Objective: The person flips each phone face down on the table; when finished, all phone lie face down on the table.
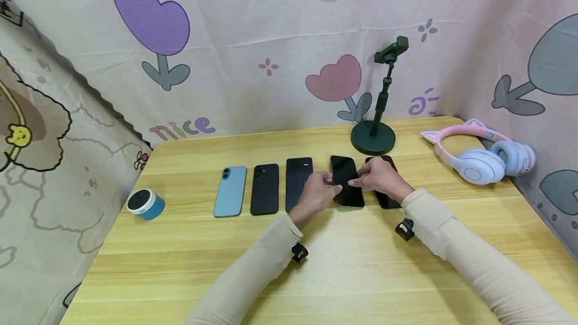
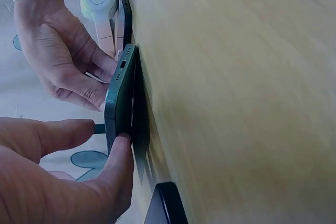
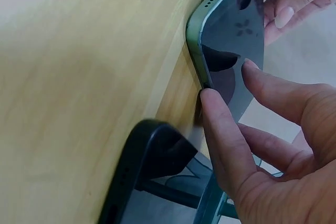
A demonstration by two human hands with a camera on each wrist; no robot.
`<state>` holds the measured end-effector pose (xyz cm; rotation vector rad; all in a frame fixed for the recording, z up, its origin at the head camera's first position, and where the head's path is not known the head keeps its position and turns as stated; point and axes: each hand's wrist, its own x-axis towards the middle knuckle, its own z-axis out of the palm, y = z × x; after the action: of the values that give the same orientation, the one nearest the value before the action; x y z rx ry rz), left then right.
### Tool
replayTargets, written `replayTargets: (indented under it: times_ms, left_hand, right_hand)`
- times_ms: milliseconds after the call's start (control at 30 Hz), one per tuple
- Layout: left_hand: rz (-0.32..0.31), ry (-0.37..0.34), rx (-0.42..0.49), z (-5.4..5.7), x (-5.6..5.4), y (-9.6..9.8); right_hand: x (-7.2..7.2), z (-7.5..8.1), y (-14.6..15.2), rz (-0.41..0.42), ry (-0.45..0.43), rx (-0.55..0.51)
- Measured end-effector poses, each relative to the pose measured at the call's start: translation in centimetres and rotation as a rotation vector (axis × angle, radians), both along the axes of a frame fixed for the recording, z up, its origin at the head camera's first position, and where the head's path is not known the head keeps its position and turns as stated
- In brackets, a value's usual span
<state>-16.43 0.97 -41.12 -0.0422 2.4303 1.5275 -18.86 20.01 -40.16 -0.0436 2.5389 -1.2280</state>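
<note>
A green-edged smartphone (image 1: pixel 345 164) with a dark glossy screen lies face up, its port end toward me. My left hand (image 1: pixel 314 193) holds its left edge, thumb (image 2: pixel 79 134) above the screen side and a finger against the edge. From the other side my right hand (image 1: pixel 381 177) pinches the right edge, a fingertip (image 3: pixel 214 100) at the rim and the thumb over the screen. In the left wrist view a dark gap shows beneath the phone. Another black smartphone (image 1: pixel 388 201) lies partly under my right hand. Left of my left hand is a dark smartphone (image 1: pixel 297 179).
Further left on the wooden table (image 1: pixel 189 260) lie a black phone (image 1: pixel 265 189) and a light blue phone (image 1: pixel 230 194), backs up. A blue tub (image 1: pixel 153 208) stands at the left. Behind the phones is a dark green phone stand (image 1: pixel 373 139); cat-ear headphones (image 1: pixel 478 164) rest at the right.
</note>
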Motion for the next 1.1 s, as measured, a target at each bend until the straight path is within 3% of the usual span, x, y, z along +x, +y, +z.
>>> replayTargets:
  times_ms: [333,567,1100]
  left_hand:
    - [-0.009,-0.010,0.064,0.2,0.2,-1.2]
    - [0.006,-0.010,0.126,0.3,0.3,-1.6]
    - [0.007,0.013,0.147,0.3,0.5,-2.8]
  right_hand:
    - [0.0,-0.3,-0.5,0.035,0.029,0.013]
    - [0.2,-0.5,-0.8,0.025,0.015,-0.072]
    - [0.5,-0.8,-1.4,0.012,-0.050,-0.200]
